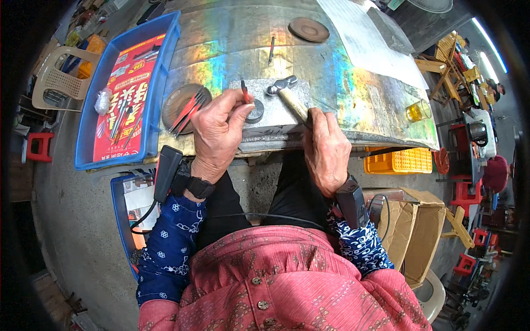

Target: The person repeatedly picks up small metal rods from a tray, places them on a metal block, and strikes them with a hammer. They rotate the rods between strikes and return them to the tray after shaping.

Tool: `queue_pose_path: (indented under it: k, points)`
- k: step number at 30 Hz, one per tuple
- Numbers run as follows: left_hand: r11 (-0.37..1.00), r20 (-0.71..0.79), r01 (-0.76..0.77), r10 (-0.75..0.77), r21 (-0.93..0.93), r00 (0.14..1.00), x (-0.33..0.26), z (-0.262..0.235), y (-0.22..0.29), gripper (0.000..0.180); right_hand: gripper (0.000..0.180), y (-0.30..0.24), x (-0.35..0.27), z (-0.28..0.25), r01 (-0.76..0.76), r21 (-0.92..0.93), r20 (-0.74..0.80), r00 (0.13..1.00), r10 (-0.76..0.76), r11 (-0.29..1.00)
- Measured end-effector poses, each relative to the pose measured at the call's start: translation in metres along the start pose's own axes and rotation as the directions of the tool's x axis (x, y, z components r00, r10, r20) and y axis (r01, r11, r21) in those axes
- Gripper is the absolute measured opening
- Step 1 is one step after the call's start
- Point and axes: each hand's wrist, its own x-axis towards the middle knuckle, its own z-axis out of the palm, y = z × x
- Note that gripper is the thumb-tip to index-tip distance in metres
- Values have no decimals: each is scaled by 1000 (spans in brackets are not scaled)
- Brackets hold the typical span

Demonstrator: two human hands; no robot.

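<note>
Between thumb and fingers, my left hand (218, 132) pinches a slim red-and-black piece (244, 91), its dark tip pointing away from me. My right hand (327, 149) is closed round the wooden handle of a hammer (292, 102). The hammer's metal head lies over a grey metal slab (270, 124) at the table's near edge. Beside the left fingertips, a small dark round block (255, 112) sits on that slab. Just left of my left hand, a round brown dish (175, 105) holds several similar red-and-black pieces (187, 113).
A blue tray (168, 71) with slim dark pieces on red printed card stands at the table's left. Farther off lie another slim piece (271, 51) and a brown round dish (309, 30). A glass of yellow liquid (418, 111) stands right; below are a yellow crate (397, 161) and cardboard box (422, 234).
</note>
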Motion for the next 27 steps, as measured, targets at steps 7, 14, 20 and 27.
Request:
queue_pose_path:
  k: [7,14,20,27]
  points:
    - [999,-52,-31,33,35,998,-2,1,5,14,25,-10,15,-60,104,351,-177,983,-44,930]
    - [995,-64,-69,74,73,995,-1,3,6,13,28,-38,26,-109,312,273,-214,942,-259,910]
    - [985,-96,-96,110,144,989,-2,4,7,14,30,-47,34,-121,318,280,-72,948,-310,906]
    - [990,-94,-85,96,117,991,-2,4,5,15,34,-52,41,-121,352,286,-60,935,-350,891]
